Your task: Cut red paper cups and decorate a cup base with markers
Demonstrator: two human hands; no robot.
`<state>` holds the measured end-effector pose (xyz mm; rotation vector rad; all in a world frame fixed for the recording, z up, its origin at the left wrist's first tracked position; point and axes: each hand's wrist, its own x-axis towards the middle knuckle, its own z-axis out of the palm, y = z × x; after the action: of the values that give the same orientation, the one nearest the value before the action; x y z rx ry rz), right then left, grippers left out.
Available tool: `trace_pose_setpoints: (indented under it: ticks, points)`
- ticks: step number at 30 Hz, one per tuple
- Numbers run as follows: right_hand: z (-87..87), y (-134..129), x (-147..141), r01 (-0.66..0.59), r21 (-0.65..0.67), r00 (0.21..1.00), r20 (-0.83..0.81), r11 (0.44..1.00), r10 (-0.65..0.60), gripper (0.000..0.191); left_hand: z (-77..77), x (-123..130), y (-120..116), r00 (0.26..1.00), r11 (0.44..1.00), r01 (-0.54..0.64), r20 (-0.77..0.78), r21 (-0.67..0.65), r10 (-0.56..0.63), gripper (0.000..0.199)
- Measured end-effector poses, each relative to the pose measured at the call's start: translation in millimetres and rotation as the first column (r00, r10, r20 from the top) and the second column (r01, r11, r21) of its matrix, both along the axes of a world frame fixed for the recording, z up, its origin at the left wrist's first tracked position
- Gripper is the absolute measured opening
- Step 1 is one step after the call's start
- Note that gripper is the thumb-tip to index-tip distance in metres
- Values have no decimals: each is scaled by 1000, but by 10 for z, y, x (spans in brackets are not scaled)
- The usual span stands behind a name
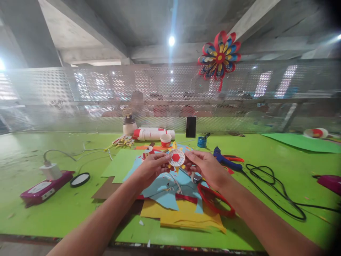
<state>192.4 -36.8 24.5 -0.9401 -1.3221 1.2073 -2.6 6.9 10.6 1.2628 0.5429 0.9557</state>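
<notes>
As both forearms run in from the bottom edge, cut off there, yellow paper (pixel 183 213) lies between them near the front of the table (pixel 39 220). Scissors (pixel 223 212) rest to its right, red handles toward the wearer; the right forearm and hand cover part of them, so the blades are hard to make out. Blue paper (pixel 157 185) spreads beyond, partly covered by scraps and the left hand (pixel 153 163).

Above it, the turtle (pixel 176 157) hangs between the two hands. The left grip pinches its left rim, thumb on top; the right hand (pixel 205 165) grasps its right edge, its fingertips partly hidden. Its patterned shell faces the wearer, red hexagon in the middle. Its long axis runs away from the wearer, yellow head pointing to the far side and slightly left, tail back; the front legs cannot be made out.

Right of the hands lies a blue glue gun (pixel 227 161). Farther off stand a cup (pixel 165 140), a blue pot (pixel 201 142) and a dark-screened phone (pixel 190 127). Behind the mesh (pixel 106 85), shapes blur; a paper flower (pixel 220 58) shows at upper right.
</notes>
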Motion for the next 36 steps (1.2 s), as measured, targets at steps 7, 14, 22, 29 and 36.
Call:
trace_pose_setpoints:
  ticks: [7,14,22,29,36]
  points:
    - [-5,-10,-14,33,-18,999,29,999,-32,39,-52,19,55,997,998,-29,65,-63,33,35]
    - [-8,-6,-15,77,3,993,95,997,-77,46,-37,-5,99,986,988,-123,106,-91,132,35]
    - [-63,46,42,170,176,952,223,970,-208,37,-90,-94,255,941,940,-321,74,-114,330,34]
    - [-189,134,65,228,389,875,321,892,-363,31,-118,-170,405,874,873,-478,53,-91,484,34]
    - [-226,173,35,294,595,797,279,748,-535,28,-205,-242,541,835,828,-550,-94,-106,542,25]
